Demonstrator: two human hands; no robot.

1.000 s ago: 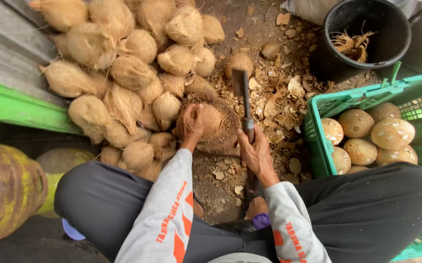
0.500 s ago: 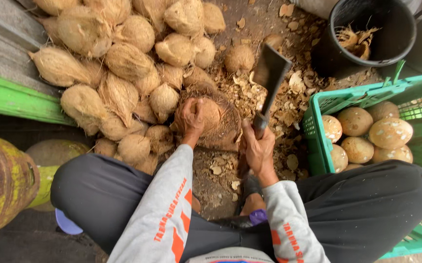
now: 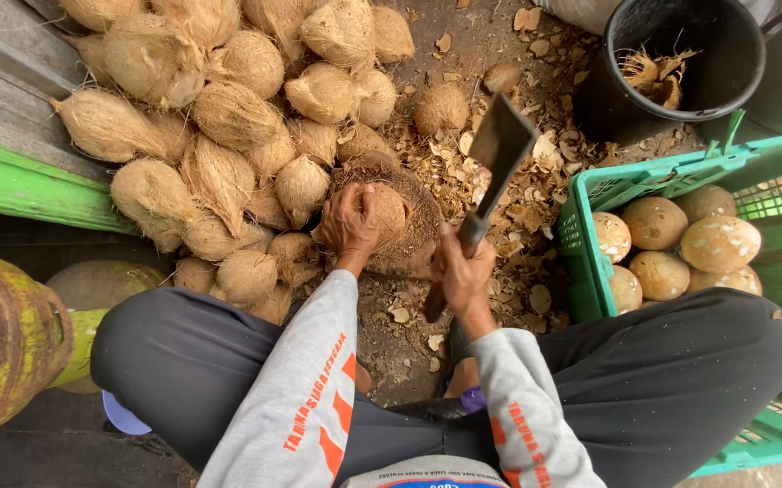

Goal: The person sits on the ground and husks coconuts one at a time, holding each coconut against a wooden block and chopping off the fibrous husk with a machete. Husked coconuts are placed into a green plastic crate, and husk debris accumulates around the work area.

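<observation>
Head view, looking down at a seated person working on the ground. The left hand (image 3: 347, 221) is cupped over a husked coconut (image 3: 382, 212), pressing it onto a round fibrous block (image 3: 409, 237) that sits on the ground (image 3: 409, 312) between the knees. The right hand (image 3: 463, 276) is closed around the handle of a cleaver (image 3: 497, 154); the broad blade is raised, just right of the coconut and apart from it.

The cleaver's long axis runs from the handle at lower left up to the squared blade tip at upper right, pointing toward the black bucket (image 3: 680, 63). The coconut's own axis cannot be told, as the fingers cover much of it.

Risk, as a judgement: the left fingers lie on the very surface the blade would meet, so a stroke landing slightly left could cut them (a round shell can also roll or deflect the edge). Loose shell chips (image 3: 517, 212) underfoot could let the block shift.

A heap of fibrous coconuts (image 3: 228, 117) lies toward the upper left; a green crate (image 3: 770, 181) on the right holds pared coconuts (image 3: 680, 239).
</observation>
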